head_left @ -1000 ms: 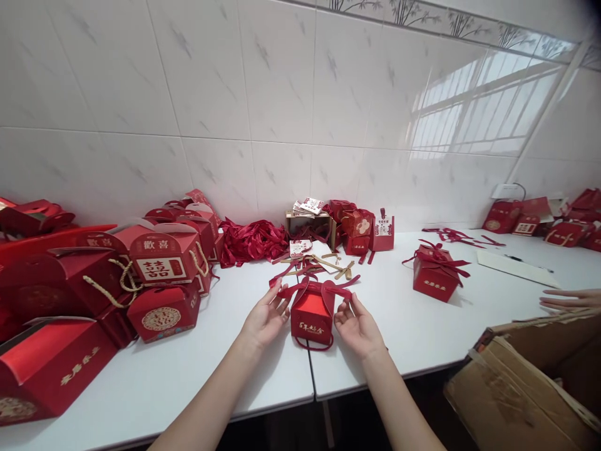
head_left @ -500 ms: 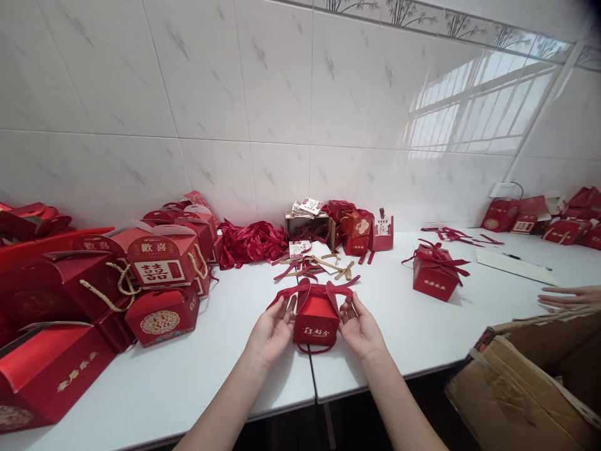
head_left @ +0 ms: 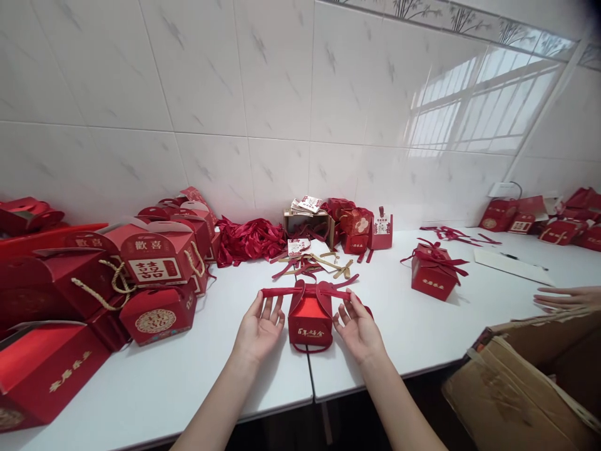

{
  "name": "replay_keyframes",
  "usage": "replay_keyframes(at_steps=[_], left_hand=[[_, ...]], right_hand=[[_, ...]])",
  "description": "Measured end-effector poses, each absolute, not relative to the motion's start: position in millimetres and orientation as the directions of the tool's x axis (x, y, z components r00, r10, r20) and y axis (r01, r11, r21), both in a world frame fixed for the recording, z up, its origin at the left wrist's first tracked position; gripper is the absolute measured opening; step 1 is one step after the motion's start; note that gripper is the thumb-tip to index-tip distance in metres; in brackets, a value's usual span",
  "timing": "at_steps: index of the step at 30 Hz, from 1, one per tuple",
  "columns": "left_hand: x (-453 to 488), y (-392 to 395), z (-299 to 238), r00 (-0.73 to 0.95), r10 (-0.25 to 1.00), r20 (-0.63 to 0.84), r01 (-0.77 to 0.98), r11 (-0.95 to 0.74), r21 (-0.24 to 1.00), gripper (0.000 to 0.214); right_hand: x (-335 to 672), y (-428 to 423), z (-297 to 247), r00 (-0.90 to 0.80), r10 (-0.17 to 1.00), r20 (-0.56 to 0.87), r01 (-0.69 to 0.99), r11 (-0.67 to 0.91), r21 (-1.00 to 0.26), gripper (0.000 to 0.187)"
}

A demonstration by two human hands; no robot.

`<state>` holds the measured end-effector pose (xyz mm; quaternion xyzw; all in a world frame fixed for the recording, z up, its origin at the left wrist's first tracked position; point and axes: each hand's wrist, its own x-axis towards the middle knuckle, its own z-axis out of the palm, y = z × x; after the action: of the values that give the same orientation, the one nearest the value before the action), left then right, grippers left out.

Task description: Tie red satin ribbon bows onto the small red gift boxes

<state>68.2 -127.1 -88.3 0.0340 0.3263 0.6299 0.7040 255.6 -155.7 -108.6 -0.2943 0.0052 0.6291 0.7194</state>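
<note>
A small red gift box (head_left: pixel 310 318) with gold characters stands near the front edge of the white table (head_left: pixel 413 332). A dark red ribbon (head_left: pixel 282 292) is stretched flat across the box's closed top. My left hand (head_left: pixel 259 327) is just left of the box, fingers pointing up, with its fingertips on the ribbon's left end. My right hand (head_left: pixel 359 326) is just right of the box, and the ribbon's right end runs behind its fingers. Both palms face the box.
Larger red gift boxes (head_left: pixel 150 257) crowd the left. A ribbon pile (head_left: pixel 251 241) and a carton of tags (head_left: pixel 307 216) sit at the back wall. A ribbon-tied box (head_left: pixel 434 272) stands to the right. Another person's hand (head_left: pixel 563 299) rests above an open cardboard box (head_left: pixel 516 382).
The ribbon loops that stood up over the box have been pulled out sideways into a flat line. Both hands have dropped slightly and spread apart. The box's top flaps are now closed.
</note>
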Motion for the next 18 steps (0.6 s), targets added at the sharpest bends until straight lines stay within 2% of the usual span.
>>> replay_keyframes(at_steps=[5, 9, 13, 18], left_hand=[[61, -125, -87, -0.065, 0.915, -0.398, -0.853, 0.156, 0.498, 0.009], [55, -120, -67, -0.127, 0.941, -0.313, -0.838, 0.067, 0.542, 0.010], [52, -116, -44, -0.193, 0.980, -0.050, -0.738, -0.111, 0.665, 0.007], [58, -112, -13, -0.194, 0.936, 0.294, -0.489, -0.352, 0.798, 0.024]], right_hand=[[258, -156, -113, 0.244, 0.901, -0.357, -0.870, 0.041, -0.491, 0.003], [266, -153, -105, 0.396, 0.892, -0.217, -0.742, 0.172, -0.647, 0.015], [277, -148, -83, 0.504, 0.864, 0.010, -0.538, 0.323, -0.779, 0.025], [288, -141, -42, 0.472, 0.814, 0.338, -0.192, 0.469, -0.862, 0.033]])
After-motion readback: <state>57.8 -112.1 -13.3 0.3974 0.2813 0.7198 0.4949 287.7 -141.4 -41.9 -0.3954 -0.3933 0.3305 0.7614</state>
